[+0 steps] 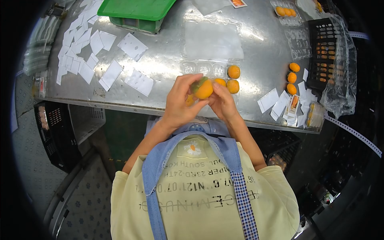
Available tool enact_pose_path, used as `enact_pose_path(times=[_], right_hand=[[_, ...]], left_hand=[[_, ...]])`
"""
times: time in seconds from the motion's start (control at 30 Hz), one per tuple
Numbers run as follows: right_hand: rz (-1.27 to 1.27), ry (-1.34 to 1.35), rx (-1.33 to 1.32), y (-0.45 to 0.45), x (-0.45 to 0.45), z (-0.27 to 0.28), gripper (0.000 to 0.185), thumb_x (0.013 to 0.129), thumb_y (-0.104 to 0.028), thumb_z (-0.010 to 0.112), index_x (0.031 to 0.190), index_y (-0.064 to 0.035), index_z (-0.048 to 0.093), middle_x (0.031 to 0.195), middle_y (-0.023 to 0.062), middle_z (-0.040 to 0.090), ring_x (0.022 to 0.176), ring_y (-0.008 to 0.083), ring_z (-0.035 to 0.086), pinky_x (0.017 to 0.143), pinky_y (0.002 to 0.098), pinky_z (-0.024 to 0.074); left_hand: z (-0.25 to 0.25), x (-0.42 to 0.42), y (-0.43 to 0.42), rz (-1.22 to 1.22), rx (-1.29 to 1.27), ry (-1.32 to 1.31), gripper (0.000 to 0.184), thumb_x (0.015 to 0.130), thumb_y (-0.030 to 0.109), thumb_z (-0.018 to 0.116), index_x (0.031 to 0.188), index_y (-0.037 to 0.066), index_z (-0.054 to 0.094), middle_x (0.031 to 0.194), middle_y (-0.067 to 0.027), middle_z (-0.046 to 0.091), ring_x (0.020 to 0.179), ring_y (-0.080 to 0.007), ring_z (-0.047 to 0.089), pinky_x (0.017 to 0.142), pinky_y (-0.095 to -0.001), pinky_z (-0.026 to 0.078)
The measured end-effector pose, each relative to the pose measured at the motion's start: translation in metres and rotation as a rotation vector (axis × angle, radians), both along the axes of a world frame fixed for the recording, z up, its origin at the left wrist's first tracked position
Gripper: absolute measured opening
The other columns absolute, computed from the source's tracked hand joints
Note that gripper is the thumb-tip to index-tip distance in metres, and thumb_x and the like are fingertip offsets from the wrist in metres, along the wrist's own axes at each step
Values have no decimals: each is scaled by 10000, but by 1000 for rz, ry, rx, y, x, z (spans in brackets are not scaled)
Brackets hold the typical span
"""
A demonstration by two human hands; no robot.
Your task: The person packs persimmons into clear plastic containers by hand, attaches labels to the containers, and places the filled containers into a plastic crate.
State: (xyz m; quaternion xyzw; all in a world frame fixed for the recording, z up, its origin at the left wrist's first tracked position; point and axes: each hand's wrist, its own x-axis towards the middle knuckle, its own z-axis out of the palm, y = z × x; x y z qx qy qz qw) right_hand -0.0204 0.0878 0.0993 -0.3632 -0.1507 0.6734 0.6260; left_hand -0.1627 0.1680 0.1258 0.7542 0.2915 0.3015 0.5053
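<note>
An orange persimmon (pixel 204 89) with a green leafy top is held up over the table's front edge. My left hand (pixel 179 100) grips it from the left, thumb below and fingers curled over the top. From the other side, the fingers of my right hand (pixel 224 101) are closed against the fruit. Just behind my hands lies an open clear plastic fruit tray (pixel 203 69). A persimmon (pixel 234 72) sits in its back right cup, and another persimmon (pixel 232 86) in front of that. More fruit in the front row is partly hidden by my hands.
White cards (pixel 138 82) lie scattered at left, with more cards (pixel 269 100) at right. A green lid (pixel 136 9) tops a bin at the back. Three persimmons (pixel 293 77) stand in line beside a black crate (pixel 321 56). A filled tray (pixel 286 12) is at back right.
</note>
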Motion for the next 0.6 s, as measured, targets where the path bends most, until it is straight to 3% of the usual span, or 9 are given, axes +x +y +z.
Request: enact_pose_path(times=[0.2,0.4,0.5,0.6], right_hand=[[2,-3,-87,-2,-2,-9,499,988,-402,346,1147,29,540,987,129,636,840,187,632,705,301,502],[40,-71,-196,3,-4,2,515,990,-443,314,1100,-5,561,899,106,646,754,162,618,633,280,490],[51,-56,-188,2,-4,0,528,988,-459,298,1073,-9,561,888,110,643,735,167,618,619,274,491],[100,20,-154,0,0,-5,541,988,-472,286,1062,-8,554,897,123,640,721,170,618,597,264,492]], left_hand=[[-2,0,-1,29,-29,20,677,621,20,780,1246,67,523,1073,-50,532,759,-105,475,600,-215,391],[-4,-4,5,21,36,42,618,645,48,761,1223,63,544,1059,-61,577,902,-155,521,766,-258,421],[-12,-5,7,21,-59,-66,473,680,79,757,1127,56,603,1030,-75,589,884,-191,546,796,-299,459],[-25,-9,7,1,-382,-154,348,738,68,717,1079,43,646,1033,-60,591,943,-159,550,814,-293,458]])
